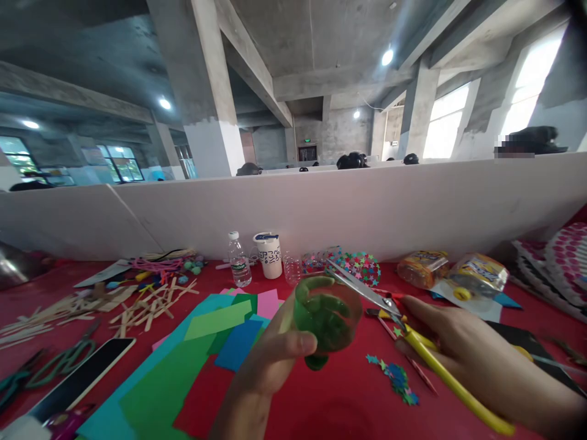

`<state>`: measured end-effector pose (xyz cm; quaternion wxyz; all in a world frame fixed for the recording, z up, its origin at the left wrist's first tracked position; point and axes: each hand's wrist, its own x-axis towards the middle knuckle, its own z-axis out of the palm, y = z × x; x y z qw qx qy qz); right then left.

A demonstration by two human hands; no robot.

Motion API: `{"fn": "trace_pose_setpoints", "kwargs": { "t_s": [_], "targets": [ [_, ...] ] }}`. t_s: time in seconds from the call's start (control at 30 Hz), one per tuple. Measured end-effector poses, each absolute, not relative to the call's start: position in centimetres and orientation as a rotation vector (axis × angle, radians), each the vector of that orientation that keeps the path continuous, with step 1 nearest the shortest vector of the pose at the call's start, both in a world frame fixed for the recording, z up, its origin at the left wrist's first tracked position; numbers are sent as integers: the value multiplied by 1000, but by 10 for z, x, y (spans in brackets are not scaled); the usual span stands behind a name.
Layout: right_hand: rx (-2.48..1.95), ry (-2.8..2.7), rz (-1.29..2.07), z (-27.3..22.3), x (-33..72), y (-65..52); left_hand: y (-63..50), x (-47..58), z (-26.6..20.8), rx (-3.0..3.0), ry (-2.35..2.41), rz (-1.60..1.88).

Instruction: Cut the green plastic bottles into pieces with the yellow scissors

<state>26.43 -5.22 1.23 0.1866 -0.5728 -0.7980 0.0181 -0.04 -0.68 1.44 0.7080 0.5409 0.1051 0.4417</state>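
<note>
Green see-through plastic in the left hand (274,357): grips a cup (328,322) at the middle of the scene, raised over the red table (316,406), thumb across its near side. In the right hand (452,336), to the right, grasps scissors (367,292) by the yellow handles, blades slightly parted and pointing left and far, close to the cup's rim; cannot tell whether touching it. Near, right of the cup, a line of colourful stars (398,377) on the table. To the left, overlapping coloured paper sheets (167,373), then a pile of wooden sticks (151,313) and, nearer, a dark-screened phone (87,373). Far, before the white partition (312,208), a clear bottle (239,263) just left of a white tumbler (268,258) with dark markings
</note>
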Motion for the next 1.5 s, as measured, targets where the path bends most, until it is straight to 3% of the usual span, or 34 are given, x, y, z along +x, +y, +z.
{"fn": "trace_pose_setpoints", "kwargs": {
  "t_s": [0.13,0.33,0.73,1.0,1.5],
  "targets": [
    [-1710,-2338,-234,20,272,-45,-5,-6,14,1249,260,951],
    [-1663,-2444,-304,4,262,-54,-13,-16,-14,1147,347,978],
    [-1570,-2498,-293,-37,255,-54,-24,-31,-72,1078,384,955],
    [-1552,-2577,-89,-45,248,-50,-27,-43,-85,1043,463,919],
    [-1498,-2572,-82,-71,258,-52,-22,-39,-94,1136,382,836]
  ]
}}
